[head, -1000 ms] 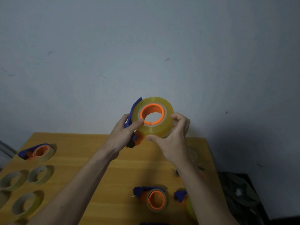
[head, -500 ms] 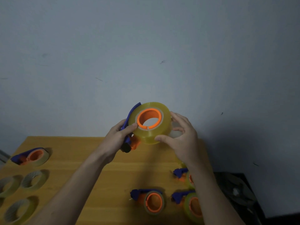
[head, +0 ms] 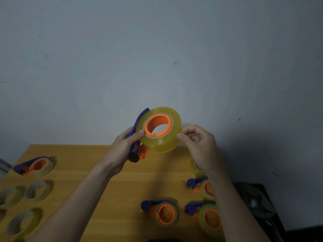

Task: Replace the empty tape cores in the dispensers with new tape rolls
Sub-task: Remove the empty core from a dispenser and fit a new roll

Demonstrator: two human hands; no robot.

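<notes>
I hold a blue and orange tape dispenser (head: 138,147) up in front of the wall, above the far edge of the wooden table (head: 97,186). A full yellowish tape roll (head: 162,142) sits on its orange hub. My left hand (head: 125,147) grips the dispenser's handle, thumb on the roll's left rim. My right hand (head: 197,145) pinches the roll's right edge with thumb and fingertips. Whether a loose tape end lies between those fingers I cannot tell.
On the table lie a dispenser with a roll (head: 35,165) at far left, three loose rolls or cores (head: 37,191) below it, a dispenser with a thin core (head: 163,213) near the front, and two more dispensers (head: 205,188) at right. Dark clutter (head: 258,205) lies beyond the right edge.
The dispenser and roll have sunk slightly in view. My right hand slid from under the roll to its right edge and now pinches there. My left hand keeps its grip.
</notes>
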